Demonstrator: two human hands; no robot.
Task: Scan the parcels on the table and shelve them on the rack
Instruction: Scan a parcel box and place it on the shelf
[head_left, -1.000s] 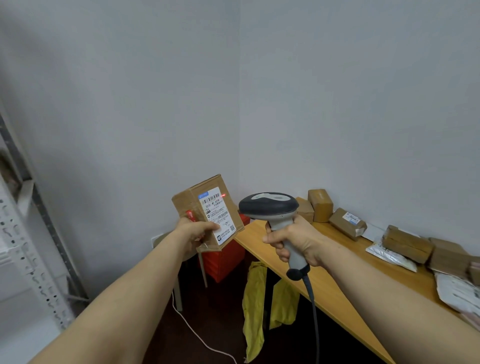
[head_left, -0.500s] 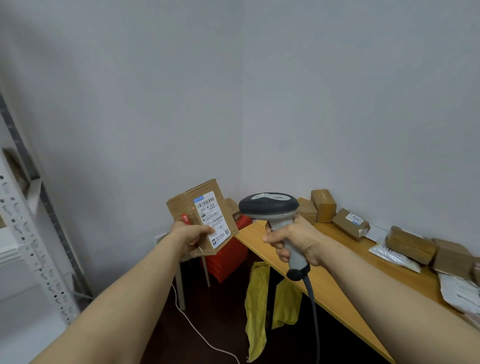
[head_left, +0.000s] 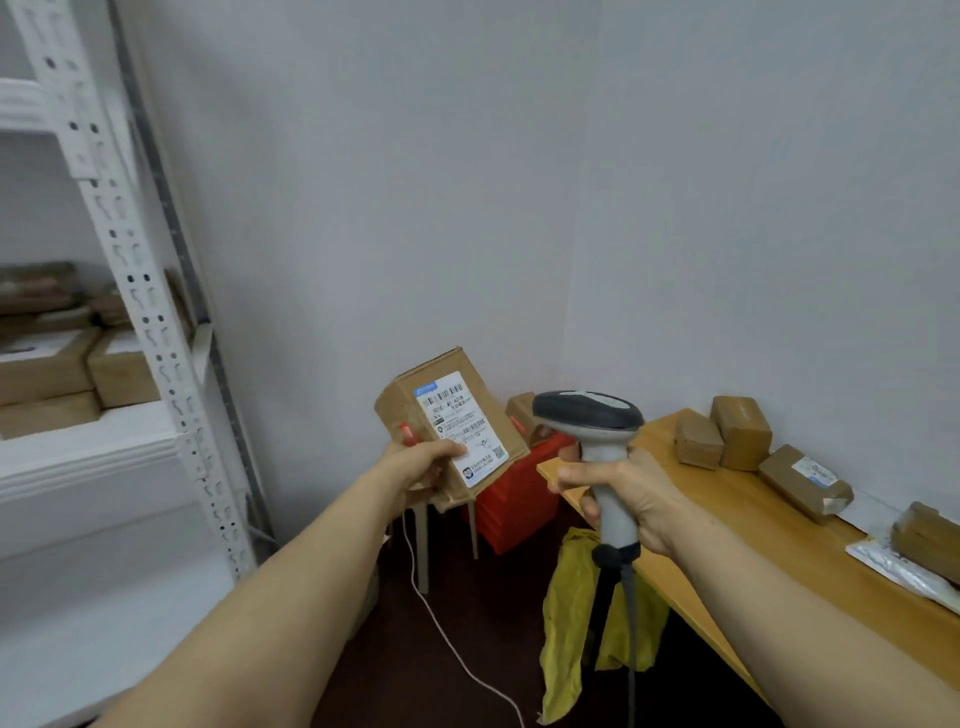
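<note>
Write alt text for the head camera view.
The left hand holds a labelled brown cardboard parcel beside the grey handheld barcode scanner gripped by the right hand. Brown parcels lie on the wooden table; a white metal rack stands left.

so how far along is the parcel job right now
Partway. Several boxes already sit on the rack. The left hand holds a labelled parcel beside the scanner gripped by the right hand. Several more parcels wait on the table.
</note>
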